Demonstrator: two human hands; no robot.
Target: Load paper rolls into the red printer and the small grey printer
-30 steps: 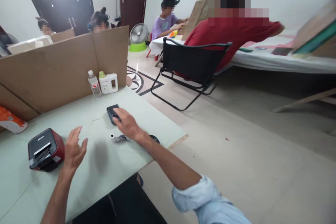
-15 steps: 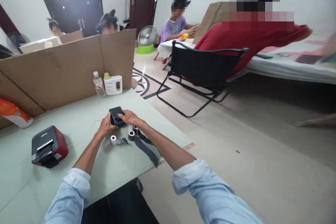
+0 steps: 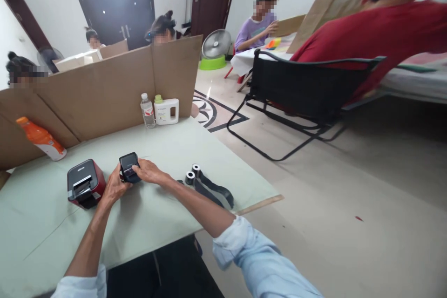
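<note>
Both my hands hold a small black cartridge-like device point(image 3: 128, 165) just above the pale green table point(image 3: 167, 144). My left hand point(image 3: 113, 187) grips its near left side with curled fingers. From the right, my right hand point(image 3: 148, 172) closes over its edge. A red and black label printer point(image 3: 84, 188) stands just left of my left hand. Two small rolls with black ribbon point(image 3: 206, 185) trailing from them lie to the right of my right forearm.
A cardboard screen point(image 3: 104, 91) stands along the table's far side, with a water bottle point(image 3: 147, 111), a white jug point(image 3: 166, 110) and an orange bottle point(image 3: 42, 139) before it. A black folding chair point(image 3: 303, 91) holds a person in red. Other people sit beyond.
My hands have carried the black device left, closer to the red printer. The small white roll seen earlier near my hands is out of sight. The camera view has swung left.
</note>
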